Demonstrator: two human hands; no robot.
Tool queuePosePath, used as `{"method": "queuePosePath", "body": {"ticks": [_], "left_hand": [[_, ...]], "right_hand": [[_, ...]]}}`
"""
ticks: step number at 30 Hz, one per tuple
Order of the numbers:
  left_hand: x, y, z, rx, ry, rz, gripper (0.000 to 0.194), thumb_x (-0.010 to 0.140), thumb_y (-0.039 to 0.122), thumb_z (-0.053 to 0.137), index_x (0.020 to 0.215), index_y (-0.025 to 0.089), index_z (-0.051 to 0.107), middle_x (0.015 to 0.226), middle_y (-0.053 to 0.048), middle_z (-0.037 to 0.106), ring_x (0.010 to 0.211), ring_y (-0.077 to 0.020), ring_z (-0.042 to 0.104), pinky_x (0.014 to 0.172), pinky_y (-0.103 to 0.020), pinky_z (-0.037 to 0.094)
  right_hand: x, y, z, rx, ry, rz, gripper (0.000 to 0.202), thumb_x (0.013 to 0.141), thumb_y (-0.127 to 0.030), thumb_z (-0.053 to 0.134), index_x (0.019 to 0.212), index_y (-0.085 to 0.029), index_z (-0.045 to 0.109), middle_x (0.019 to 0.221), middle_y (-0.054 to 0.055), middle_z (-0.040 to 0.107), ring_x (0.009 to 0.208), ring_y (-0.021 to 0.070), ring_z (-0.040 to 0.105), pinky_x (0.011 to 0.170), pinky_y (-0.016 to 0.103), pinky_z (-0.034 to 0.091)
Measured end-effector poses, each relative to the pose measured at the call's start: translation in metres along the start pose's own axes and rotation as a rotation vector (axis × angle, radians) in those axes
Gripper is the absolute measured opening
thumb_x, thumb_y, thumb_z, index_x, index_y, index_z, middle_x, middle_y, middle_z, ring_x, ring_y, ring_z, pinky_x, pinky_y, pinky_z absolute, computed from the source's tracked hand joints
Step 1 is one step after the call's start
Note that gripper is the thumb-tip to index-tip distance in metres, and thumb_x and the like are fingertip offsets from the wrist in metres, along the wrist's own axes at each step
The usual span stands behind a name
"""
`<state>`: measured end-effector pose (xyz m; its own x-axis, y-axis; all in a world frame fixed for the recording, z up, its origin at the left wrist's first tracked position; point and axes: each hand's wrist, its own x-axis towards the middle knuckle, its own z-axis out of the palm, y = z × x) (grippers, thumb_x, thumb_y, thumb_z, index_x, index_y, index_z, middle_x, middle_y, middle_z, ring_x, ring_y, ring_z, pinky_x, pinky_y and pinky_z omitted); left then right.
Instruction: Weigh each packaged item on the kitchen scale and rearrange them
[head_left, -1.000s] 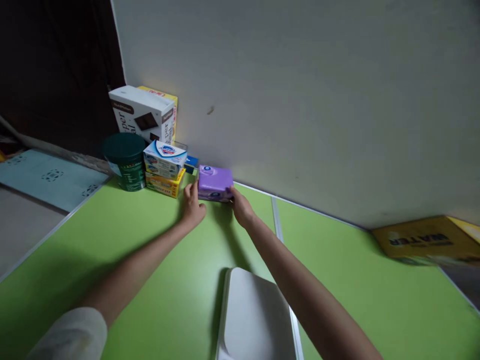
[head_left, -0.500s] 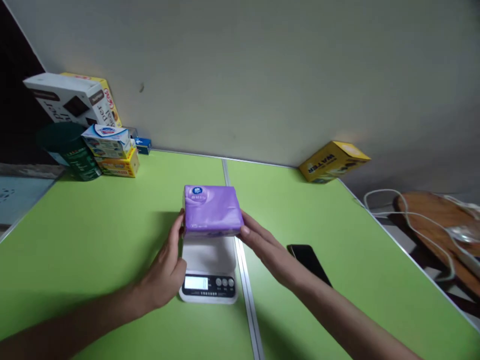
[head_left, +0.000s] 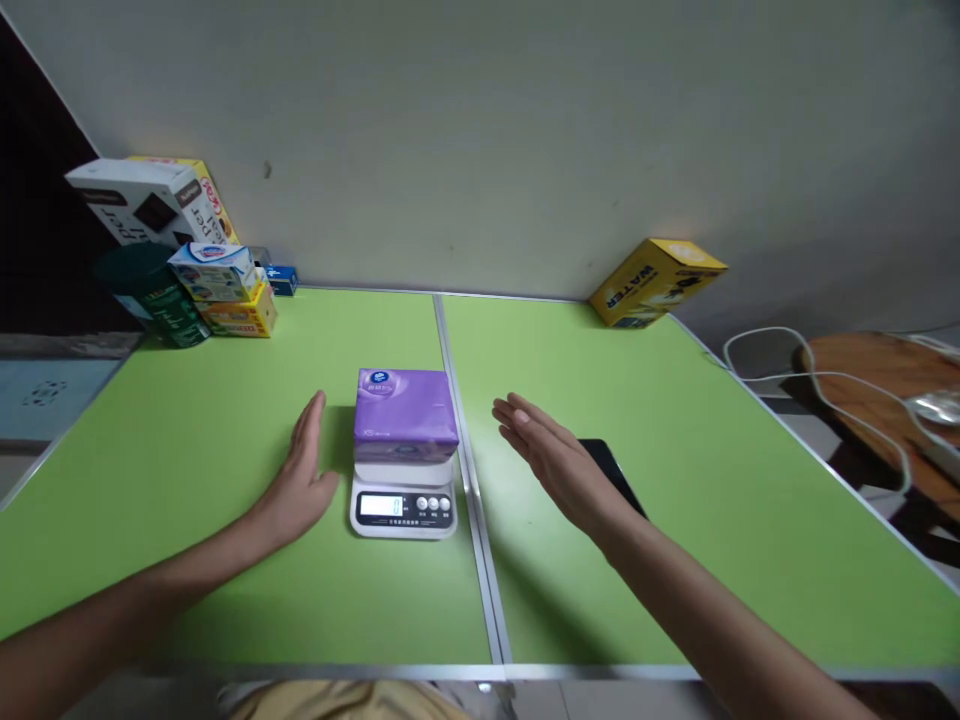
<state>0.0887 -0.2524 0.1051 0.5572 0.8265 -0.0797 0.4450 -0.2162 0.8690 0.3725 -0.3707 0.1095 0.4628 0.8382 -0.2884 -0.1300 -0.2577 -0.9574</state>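
A purple pack of tissues (head_left: pixel 405 412) rests on a white digital kitchen scale (head_left: pixel 442 527), covering most of its platform. The scale's lit display (head_left: pixel 382 505) and its round buttons face me; the display seems to read 0. To the left of the pack, my left hand (head_left: pixel 298 490) is open, palm facing inward, touching nothing. My right hand (head_left: pixel 551 455) hovers to the right of the pack, also open with fingers stretched out and nothing held. Partly behind my right forearm lies a black phone (head_left: pixel 611 472).
Stacked at the back left are a white box (head_left: pixel 150 205), a dark green canister (head_left: pixel 161 300) and small boxes (head_left: pixel 236 312). A yellow box (head_left: pixel 652 283) leans against the wall at right. A metal seam (head_left: pixel 466 465) crosses the green table (head_left: pixel 240 420). White cables (head_left: pixel 847 380) hang beyond it.
The tissue pack has gone from between both hands down onto the scale. Both hands have let go and moved apart to either side. The view has shifted slightly.
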Motion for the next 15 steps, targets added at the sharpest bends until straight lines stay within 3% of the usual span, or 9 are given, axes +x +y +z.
{"method": "queuePosePath", "body": {"ticks": [4,10,15], "left_hand": [[-0.007,-0.001,-0.001,-0.008,-0.012,-0.034,0.091,0.074,0.013,0.049,0.154,0.018,0.007,0.164,-0.009,0.004,0.150,-0.0312,0.005,0.120,-0.054,0.008],[-0.013,0.013,0.014,-0.149,-0.060,-0.062,0.087,0.075,0.014,0.049,0.154,0.024,0.013,0.162,-0.005,0.015,0.148,-0.0310,0.018,0.119,-0.054,0.018],[0.003,0.026,0.016,-0.294,-0.126,-0.232,0.076,0.088,0.039,0.047,0.154,0.022,0.016,0.158,-0.003,0.029,0.145,-0.0297,0.028,0.114,-0.047,0.036]], "right_hand": [[-0.005,0.004,0.001,0.028,-0.033,0.045,0.075,0.077,-0.060,0.066,0.139,-0.022,0.049,0.147,0.012,0.048,0.137,0.0299,0.044,0.118,0.047,0.032],[-0.012,-0.004,0.024,-0.066,-0.150,0.015,0.066,0.080,-0.061,0.063,0.138,-0.030,0.052,0.149,0.005,0.047,0.140,0.0309,0.039,0.119,0.053,0.026],[-0.009,-0.014,0.039,-0.138,-0.320,-0.070,0.060,0.083,-0.057,0.061,0.138,-0.034,0.051,0.149,0.000,0.047,0.142,0.0300,0.036,0.118,0.053,0.029]]}}
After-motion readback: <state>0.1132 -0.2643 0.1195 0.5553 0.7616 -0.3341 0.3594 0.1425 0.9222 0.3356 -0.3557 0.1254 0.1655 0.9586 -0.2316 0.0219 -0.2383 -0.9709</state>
